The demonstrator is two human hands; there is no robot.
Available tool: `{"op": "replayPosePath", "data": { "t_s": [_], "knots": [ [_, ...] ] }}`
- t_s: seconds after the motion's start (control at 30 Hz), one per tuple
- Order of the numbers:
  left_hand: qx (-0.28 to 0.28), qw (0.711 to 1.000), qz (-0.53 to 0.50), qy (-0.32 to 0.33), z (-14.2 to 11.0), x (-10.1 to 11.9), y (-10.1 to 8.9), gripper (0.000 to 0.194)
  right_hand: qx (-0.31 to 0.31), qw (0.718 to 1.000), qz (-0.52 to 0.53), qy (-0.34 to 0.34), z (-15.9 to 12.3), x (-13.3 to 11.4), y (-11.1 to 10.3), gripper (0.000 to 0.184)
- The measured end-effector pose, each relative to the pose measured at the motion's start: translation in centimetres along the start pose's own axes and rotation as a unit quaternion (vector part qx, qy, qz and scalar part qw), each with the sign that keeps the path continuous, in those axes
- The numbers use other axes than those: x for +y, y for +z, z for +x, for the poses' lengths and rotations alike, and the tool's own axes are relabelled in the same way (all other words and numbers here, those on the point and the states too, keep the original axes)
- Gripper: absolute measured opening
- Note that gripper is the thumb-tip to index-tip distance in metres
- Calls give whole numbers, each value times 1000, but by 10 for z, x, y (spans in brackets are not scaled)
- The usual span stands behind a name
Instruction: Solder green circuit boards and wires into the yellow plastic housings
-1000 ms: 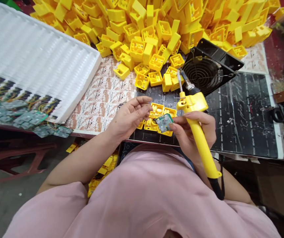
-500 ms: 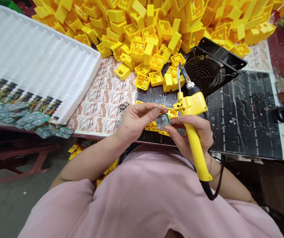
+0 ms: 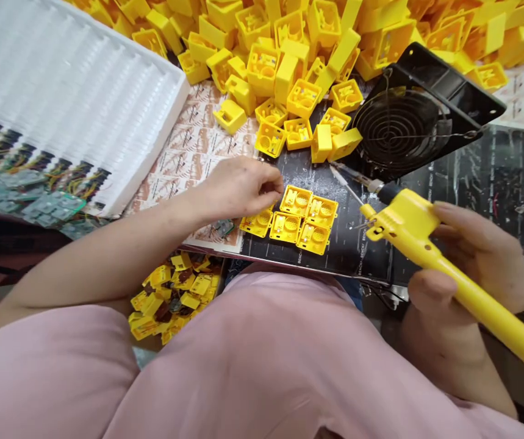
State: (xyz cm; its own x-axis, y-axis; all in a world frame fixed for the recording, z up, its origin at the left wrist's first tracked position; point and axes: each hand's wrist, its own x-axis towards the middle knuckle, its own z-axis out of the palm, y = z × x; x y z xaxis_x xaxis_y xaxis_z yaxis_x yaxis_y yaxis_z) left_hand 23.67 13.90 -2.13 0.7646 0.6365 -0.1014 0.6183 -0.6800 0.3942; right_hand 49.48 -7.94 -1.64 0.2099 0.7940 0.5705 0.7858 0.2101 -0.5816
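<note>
My right hand (image 3: 476, 262) is wrapped around a yellow soldering iron (image 3: 445, 262), its metal tip pointing up and left over the black mat. My left hand (image 3: 246, 188) hovers over the mat with fingers curled together; whatever they pinch, if anything, is hidden. Just below and right of that hand, several open yellow plastic housings (image 3: 285, 226) lie in a cluster, their hollow sides up. A small circuit board (image 3: 224, 228) shows partly beneath my left wrist, on the patterned paper.
Many yellow housings (image 3: 284, 79) are heaped at the back. A black fan (image 3: 392, 131) stands behind the iron's tip. To the left, a white foam tray (image 3: 119, 79) has wired circuit boards (image 3: 51, 204) along its front edge. Below the table edge sits a pile of yellow parts (image 3: 174, 296).
My hands have moved apart. The circuit board is gone from between them. My right hand has swung right with the soldering iron, now tilted lower, and the clustered housings are uncovered.
</note>
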Motion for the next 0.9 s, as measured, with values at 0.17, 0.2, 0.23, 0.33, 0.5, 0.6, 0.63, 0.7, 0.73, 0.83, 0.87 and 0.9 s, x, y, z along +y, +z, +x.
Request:
{"op": "replayPosePath", "data": {
  "t_s": [0.17, 0.2, 0.23, 0.33, 0.5, 0.6, 0.63, 0.7, 0.73, 0.83, 0.87, 0.9],
  "knots": [
    [20, 999, -18, 34, 8, 2, 15, 29, 84, 992, 73, 51, 1, 14, 14, 48],
    [25, 999, -16, 40, 9, 1, 16, 31, 89, 991, 93, 43, 1, 15, 17, 43],
    [26, 999, -9, 44, 11, 1, 18, 32, 82, 991, 100, 32, 0, 15, 21, 38],
    [28, 998, 36, 46, 13, 3, 20, 34, 18, 997, 78, 4, -3, 12, 28, 45],
    [12, 991, 126, 48, 13, 16, 15, 35, -46, 992, 83, -88, 3, 9, 34, 24],
    [-21, 988, 149, 37, 14, 22, 11, 34, -74, 990, 58, -107, 11, 6, 37, 13],
    [-30, 987, 151, 35, 15, 22, 10, 34, -78, 990, 50, -111, 14, 4, 37, 14],
    [-34, 989, 140, 36, 16, 21, 9, 31, -89, 987, 39, -126, 18, 1, 37, 15],
    [-29, 990, 129, 41, 17, 20, 9, 30, -95, 986, 33, -133, 20, 0, 37, 16],
    [-11, 994, 88, 62, 18, 15, 10, 27, -106, 984, 32, -137, 21, 1, 33, 17],
    [-8, 995, 76, 65, 18, 14, 10, 27, -102, 985, 36, -133, 20, 3, 31, 18],
    [-8, 996, 63, 64, 19, 13, 11, 28, -96, 986, 40, -128, 19, 5, 29, 20]
  ]
}}
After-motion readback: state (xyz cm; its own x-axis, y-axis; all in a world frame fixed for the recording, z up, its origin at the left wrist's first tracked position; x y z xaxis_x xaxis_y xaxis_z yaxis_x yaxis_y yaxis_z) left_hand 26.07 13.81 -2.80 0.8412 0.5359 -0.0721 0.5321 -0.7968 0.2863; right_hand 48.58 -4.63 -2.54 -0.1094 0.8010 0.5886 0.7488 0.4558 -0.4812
